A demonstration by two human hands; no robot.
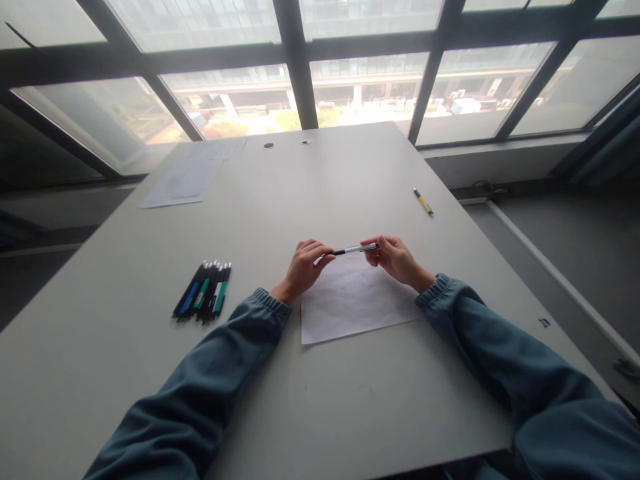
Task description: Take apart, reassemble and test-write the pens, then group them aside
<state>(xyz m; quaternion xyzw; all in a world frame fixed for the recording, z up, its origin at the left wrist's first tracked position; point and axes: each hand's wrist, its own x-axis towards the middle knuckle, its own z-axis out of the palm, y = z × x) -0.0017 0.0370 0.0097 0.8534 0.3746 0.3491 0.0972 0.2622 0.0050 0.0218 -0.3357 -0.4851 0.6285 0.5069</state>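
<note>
Between my two hands a pen point(353, 249) with a pale barrel and dark ends is held almost level. My left hand point(306, 265) pinches its dark left end, while the fingers of my right hand point(393, 258) close around the right end. Beneath the pen and hands lies a white sheet of paper point(350, 303) on the table. To the left of my left forearm, several black pens point(203, 292) with blue, green and white labels lie side by side. Another pen point(423, 201), with a yellow part, rests alone beyond my right hand.
The white table point(280, 407) reaches to the windows at the back. Loose papers point(185, 175) lie at its far left. Two small round spots, one a dark hole point(269, 145), show near the far edge. A pale pipe point(560, 273) runs along the floor at right.
</note>
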